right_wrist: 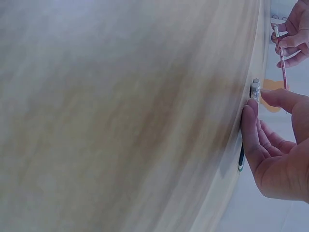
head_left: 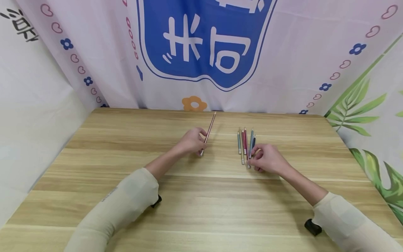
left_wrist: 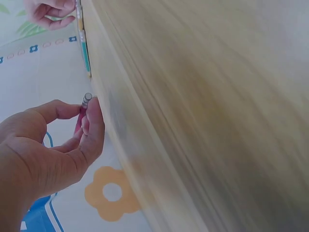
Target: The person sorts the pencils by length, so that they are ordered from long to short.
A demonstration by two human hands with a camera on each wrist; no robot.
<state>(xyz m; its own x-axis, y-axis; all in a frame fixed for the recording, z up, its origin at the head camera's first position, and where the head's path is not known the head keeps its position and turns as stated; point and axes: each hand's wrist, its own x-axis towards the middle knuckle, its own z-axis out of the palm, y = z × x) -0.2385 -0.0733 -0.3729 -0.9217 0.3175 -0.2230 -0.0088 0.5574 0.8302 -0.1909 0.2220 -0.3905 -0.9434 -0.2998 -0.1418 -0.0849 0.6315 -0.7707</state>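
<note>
Pencil cluster [head_left: 244, 143] lies between the hands [head_left: 192, 140] [head_left: 268, 160], touching the right.

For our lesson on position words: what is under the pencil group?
The wooden table lies under the pencil group, showing around it. Whatever the group and the right hand directly cover cannot be seen.

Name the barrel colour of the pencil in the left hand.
The pencil is reddish pink; the head view shows its barrel best.

Reddish pencil [head_left: 210, 128]; wood-grained table [head_left: 201, 210]; orange flower [head_left: 188, 104]; cream sleeves [head_left: 126, 201].
</note>
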